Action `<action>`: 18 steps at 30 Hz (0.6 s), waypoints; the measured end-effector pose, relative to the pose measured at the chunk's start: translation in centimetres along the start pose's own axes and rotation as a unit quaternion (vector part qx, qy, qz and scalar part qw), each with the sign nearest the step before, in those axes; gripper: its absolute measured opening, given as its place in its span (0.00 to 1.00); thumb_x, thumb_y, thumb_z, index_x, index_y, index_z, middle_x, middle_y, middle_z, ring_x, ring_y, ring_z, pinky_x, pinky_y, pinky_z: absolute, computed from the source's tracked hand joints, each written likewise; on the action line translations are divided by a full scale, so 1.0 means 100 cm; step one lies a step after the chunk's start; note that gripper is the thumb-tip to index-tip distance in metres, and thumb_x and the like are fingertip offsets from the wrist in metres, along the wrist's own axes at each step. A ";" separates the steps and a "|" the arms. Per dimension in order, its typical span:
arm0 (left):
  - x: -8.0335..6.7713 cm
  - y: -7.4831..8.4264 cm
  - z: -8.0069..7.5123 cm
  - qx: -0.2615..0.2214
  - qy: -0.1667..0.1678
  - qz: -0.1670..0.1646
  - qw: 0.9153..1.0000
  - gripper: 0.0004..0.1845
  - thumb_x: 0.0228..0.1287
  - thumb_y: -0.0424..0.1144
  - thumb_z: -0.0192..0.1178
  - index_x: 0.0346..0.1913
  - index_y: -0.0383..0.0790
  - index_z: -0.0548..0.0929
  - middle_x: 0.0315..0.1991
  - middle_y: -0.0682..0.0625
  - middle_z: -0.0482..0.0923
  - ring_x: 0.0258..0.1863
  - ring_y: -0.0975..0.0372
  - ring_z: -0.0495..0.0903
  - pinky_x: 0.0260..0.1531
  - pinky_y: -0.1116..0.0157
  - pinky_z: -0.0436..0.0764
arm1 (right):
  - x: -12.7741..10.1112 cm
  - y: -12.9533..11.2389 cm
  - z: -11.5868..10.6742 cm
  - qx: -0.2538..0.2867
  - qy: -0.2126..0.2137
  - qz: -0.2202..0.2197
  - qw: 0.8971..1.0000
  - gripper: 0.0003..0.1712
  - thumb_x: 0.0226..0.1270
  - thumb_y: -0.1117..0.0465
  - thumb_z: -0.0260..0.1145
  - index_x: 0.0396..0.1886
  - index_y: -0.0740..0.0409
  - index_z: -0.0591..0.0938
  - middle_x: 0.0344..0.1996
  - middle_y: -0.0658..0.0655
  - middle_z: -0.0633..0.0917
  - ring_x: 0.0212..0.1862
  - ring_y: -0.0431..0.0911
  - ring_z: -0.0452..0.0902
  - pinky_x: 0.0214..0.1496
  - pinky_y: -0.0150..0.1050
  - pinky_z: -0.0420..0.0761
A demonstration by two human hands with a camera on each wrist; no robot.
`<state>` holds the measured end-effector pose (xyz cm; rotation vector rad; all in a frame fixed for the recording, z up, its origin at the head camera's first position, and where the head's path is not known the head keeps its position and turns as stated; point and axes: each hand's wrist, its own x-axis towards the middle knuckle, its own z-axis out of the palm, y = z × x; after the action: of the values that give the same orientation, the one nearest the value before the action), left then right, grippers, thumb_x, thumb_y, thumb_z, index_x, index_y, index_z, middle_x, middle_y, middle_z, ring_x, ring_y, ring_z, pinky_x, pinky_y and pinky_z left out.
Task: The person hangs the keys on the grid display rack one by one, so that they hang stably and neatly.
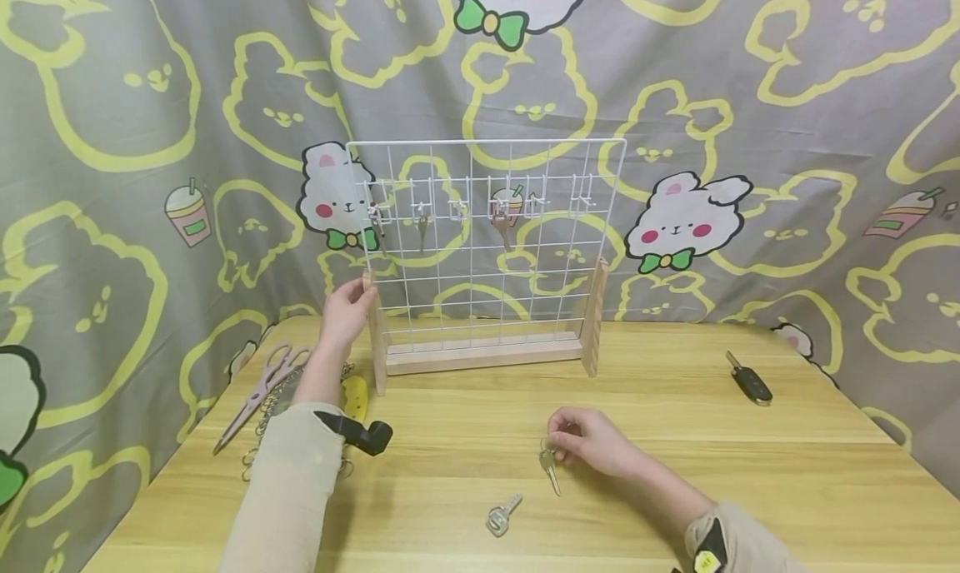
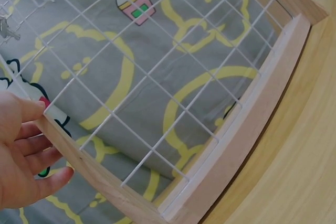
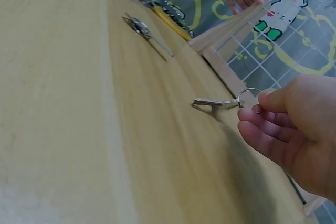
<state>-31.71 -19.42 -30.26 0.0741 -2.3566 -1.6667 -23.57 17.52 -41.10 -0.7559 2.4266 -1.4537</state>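
At the table (image 1: 420, 490) | our left hand (image 1: 347, 313) pinches the rack (image 1: 483, 358) post (image 1: 377, 348), seemingly steadying it | our right hand (image 1: 596, 441) pinches a ring (image 3: 249, 89), leaving its key (image 1: 550, 466) free in front | loose key (image 1: 498, 519) lies nearby

**Left sleeve (image 1: 288, 481) masks metal rings (image 1: 279, 396) near table's (image 1: 465, 423) left edge**

It also covers part of a yellow object (image 1: 356, 398), whose kind cannot be told. Hanging keys (image 1: 503, 227) are too small to make out. The left wrist view crops the grid rack's (image 2: 244, 140) top and the left hand (image 2: 23, 150). The right hand's (image 3: 302, 129) fingers hide part of the key ring (image 3: 249, 90).
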 end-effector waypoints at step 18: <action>-0.001 0.001 -0.001 0.000 -0.003 0.001 1.000 0.28 0.72 0.41 0.47 0.69 0.31 0.57 0.67 0.36 0.59 0.66 0.48 0.59 0.65 0.54 0.60 | 0.008 -0.024 -0.038 -0.037 0.022 -0.049 0.998 0.04 0.63 0.72 0.59 0.35 0.71 0.76 0.28 0.58 0.81 0.30 0.52 0.80 0.33 0.43 0.83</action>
<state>-31.62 -19.45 -30.16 0.0666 -2.3606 -1.6679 -25.10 19.07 -37.10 -0.8799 2.5212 -1.4368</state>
